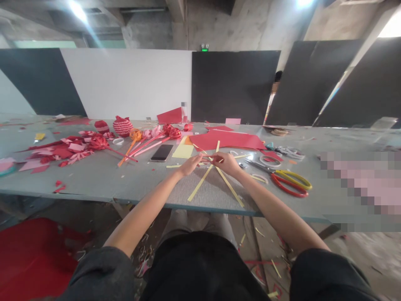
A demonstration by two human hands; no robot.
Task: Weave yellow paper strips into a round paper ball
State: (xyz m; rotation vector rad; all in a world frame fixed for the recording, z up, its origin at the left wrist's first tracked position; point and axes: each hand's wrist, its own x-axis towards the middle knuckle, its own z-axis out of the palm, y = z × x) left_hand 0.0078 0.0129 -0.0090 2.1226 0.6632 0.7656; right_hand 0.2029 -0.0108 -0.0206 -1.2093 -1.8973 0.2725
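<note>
My left hand and my right hand meet over the grey table, fingers pinched together on thin yellow paper strips. The strips cross near my fingertips; one runs down toward the table's front edge on the left, another slants down to the right, and a third points away over the red paper. Both hands are closed on the strips where they cross.
A black phone and a yellow sheet lie just beyond my left hand. Red paper sheets, scissors with red and yellow handles, tape rolls, red paper flowers and scraps surround them. A person stands behind the dark panels.
</note>
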